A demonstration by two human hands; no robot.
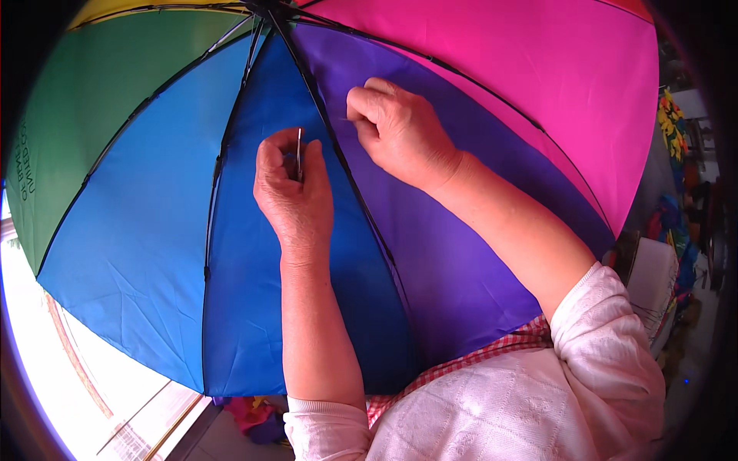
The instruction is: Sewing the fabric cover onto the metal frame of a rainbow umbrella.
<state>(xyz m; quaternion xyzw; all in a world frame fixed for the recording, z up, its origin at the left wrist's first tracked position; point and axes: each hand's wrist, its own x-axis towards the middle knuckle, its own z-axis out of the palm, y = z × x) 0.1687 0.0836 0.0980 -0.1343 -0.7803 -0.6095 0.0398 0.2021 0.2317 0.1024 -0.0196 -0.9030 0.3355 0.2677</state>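
Observation:
An open umbrella with panels in several colours fills most of the view, its inside and black ribs towards me. In front of the dark blue panel, my left hand is closed, with a slim metal tool upright between thumb and fingers. Only the tool's thin bright upper part shows, so its kind is unclear. Over the purple panel, my right hand is raised and pinched, fingers curled. Whatever lies in that pinch is too small to make out. A black rib runs between my two hands.
The ribs meet at a dark hub at the top edge. Beyond the pink panel stand a white box-like object and colourful cloth. More bright cloth lies below the umbrella, beside a brightly lit area at lower left.

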